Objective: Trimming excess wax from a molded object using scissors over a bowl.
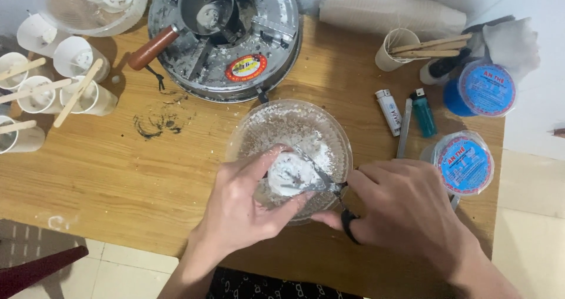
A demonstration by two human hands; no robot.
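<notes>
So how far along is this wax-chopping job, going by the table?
Done: several white paper cups at the left already hold white filling and wooden sticks. In hand: the left hand holds a white waxy lump over the clear plastic bowl, while the right hand cuts it with black-handled scissors. Left: most of the lump is uncut.

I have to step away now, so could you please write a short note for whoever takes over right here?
Left hand: holds a white lump over the clear bowl.
Right hand: grips scissors, blades on the lump.
White shavings already lie in the bowl; most of the lump is still whole.
Metal pot sits on the round cooker behind. Cups with sticks stand far left, some holding white fill.
</notes>
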